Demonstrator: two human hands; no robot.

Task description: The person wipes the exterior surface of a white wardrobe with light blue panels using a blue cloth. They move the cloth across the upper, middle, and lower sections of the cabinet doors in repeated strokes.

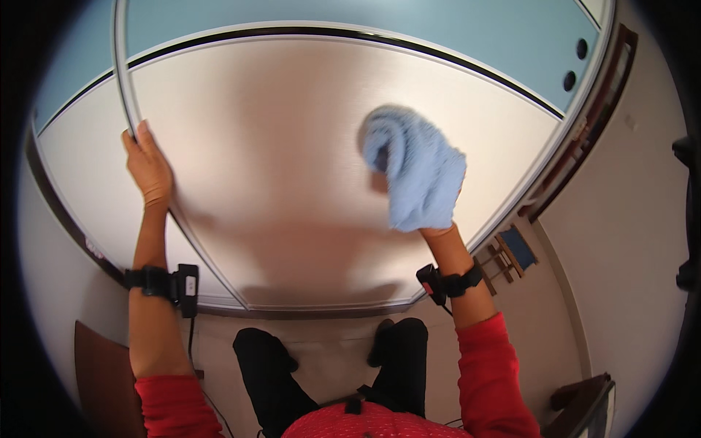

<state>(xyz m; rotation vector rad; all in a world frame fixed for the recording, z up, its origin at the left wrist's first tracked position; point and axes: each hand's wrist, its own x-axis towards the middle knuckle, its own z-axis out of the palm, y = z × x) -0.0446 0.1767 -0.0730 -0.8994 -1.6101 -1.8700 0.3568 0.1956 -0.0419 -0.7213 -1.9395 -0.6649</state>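
A light blue fluffy cloth (424, 169) covers most of my right hand (437, 233), whose fingers are hidden under it. The cloth is against the pale, glossy lower panel (312, 137) of a sliding wardrobe door, right of its middle. My left hand (149, 168) grips the upright metal frame strip (125, 90) at the door's left edge, thumb and fingers on either side. Above a black and silver crossbar (263, 32), the door's upper panel (328, 12) is blue. My shadow or reflection falls across the pale panel.
Both forearms wear strapped devices, a left one (187, 290) and a right one (431, 283), with cables. A small wooden stool with a blue top (517, 247) stands on the tiled floor (331, 356) at right. Brown wooden furniture (104, 372) is at lower left.
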